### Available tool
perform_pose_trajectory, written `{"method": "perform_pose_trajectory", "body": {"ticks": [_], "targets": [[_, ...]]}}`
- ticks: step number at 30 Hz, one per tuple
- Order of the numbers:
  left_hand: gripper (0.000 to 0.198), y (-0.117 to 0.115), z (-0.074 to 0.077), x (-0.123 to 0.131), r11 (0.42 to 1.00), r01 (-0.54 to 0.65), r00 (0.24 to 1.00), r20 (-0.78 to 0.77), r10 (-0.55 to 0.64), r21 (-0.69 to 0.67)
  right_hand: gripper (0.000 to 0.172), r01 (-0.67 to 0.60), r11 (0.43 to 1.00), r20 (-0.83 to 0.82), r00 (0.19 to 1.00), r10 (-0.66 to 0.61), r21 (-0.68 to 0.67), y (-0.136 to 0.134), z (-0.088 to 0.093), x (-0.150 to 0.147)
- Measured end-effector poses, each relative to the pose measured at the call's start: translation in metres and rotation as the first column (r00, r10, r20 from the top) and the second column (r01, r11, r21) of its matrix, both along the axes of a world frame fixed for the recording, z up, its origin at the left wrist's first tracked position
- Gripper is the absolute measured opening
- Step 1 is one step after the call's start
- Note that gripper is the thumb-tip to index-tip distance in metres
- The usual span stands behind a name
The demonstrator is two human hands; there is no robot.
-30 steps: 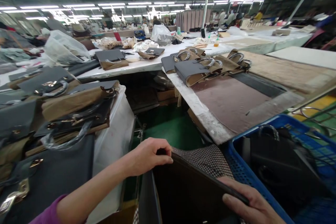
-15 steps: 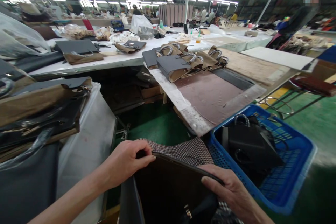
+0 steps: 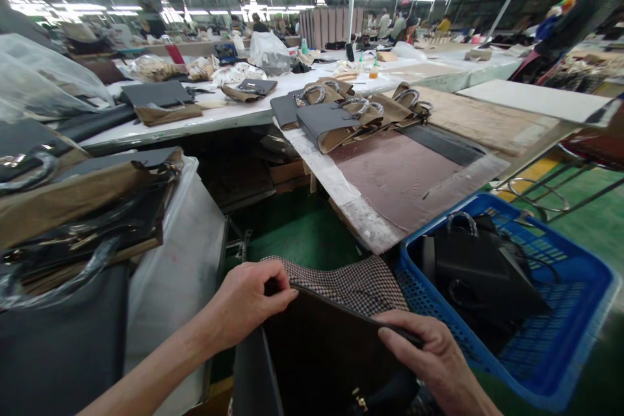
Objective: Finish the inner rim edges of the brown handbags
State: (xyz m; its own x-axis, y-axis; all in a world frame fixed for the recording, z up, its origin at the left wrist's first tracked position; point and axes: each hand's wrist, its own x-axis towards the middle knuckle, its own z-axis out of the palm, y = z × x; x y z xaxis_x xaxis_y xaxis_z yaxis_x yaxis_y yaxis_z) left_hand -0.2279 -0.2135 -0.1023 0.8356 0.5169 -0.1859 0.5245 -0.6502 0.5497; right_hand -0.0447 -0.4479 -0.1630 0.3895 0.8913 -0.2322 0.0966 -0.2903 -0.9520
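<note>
A dark handbag point(image 3: 331, 351) lies open over my lap at the bottom of the head view, with a gold clasp near its lower edge. My left hand point(image 3: 260, 302) pinches the far rim of the bag at its left end, thumb against fingers. Further right along that rim, my right hand point(image 3: 424, 351) grips it, thumb on the near side and fingers beyond. Houndstooth cloth point(image 3: 341, 279) shows just behind the rim. The bag's lower part runs out of view.
On my right stands a blue plastic basket point(image 3: 580, 331) holding black handbags point(image 3: 487, 266). A white bin point(image 3: 170, 273) on the left carries stacked bags. Ahead, grey and brown bags point(image 3: 326, 123) rest on a worktable point(image 3: 380, 175). A person point(image 3: 570, 39) stands at far right.
The view has turned slightly left, so the surroundings appear shifted right. Both hands keep the same hold on the bag's rim.
</note>
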Motion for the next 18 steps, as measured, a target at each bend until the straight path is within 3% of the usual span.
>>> {"method": "perform_pose_trajectory", "body": {"ticks": [2, 5, 8, 11, 14, 18], "targets": [[0.015, -0.002, 0.002, 0.000, 1.000, -0.017, 1.000, -0.008, 0.017, -0.016, 0.034, -0.036, 0.999, 0.013, 0.999, 0.037, -0.036, 0.002, 0.000, 0.004], [0.015, -0.006, 0.005, 0.002, 0.999, -0.036, 0.999, -0.007, 0.036, -0.026, 0.034, -0.206, 0.978, 0.095, 0.973, 0.208, -0.032, 0.010, 0.010, 0.016], [0.014, -0.009, 0.007, 0.004, 0.999, -0.043, 0.999, -0.007, 0.043, -0.007, 0.035, -0.434, 0.898, 0.106, 0.892, 0.440, -0.077, 0.025, 0.032, 0.027], [0.014, -0.011, 0.007, 0.006, 0.999, -0.038, 0.999, -0.003, 0.038, 0.005, 0.036, -0.580, 0.804, 0.174, 0.785, 0.595, -0.131, 0.046, 0.052, 0.027], [0.014, -0.012, 0.009, 0.005, 0.999, -0.037, 0.999, -0.010, 0.037, 0.006, 0.030, -0.663, 0.736, 0.281, 0.687, 0.670, -0.135, 0.071, 0.061, 0.019], [0.014, -0.012, 0.010, 0.002, 0.999, -0.046, 0.999, -0.012, 0.046, 0.007, 0.026, -0.736, 0.667, 0.399, 0.580, 0.710, -0.116, 0.100, 0.058, 0.005]]}}
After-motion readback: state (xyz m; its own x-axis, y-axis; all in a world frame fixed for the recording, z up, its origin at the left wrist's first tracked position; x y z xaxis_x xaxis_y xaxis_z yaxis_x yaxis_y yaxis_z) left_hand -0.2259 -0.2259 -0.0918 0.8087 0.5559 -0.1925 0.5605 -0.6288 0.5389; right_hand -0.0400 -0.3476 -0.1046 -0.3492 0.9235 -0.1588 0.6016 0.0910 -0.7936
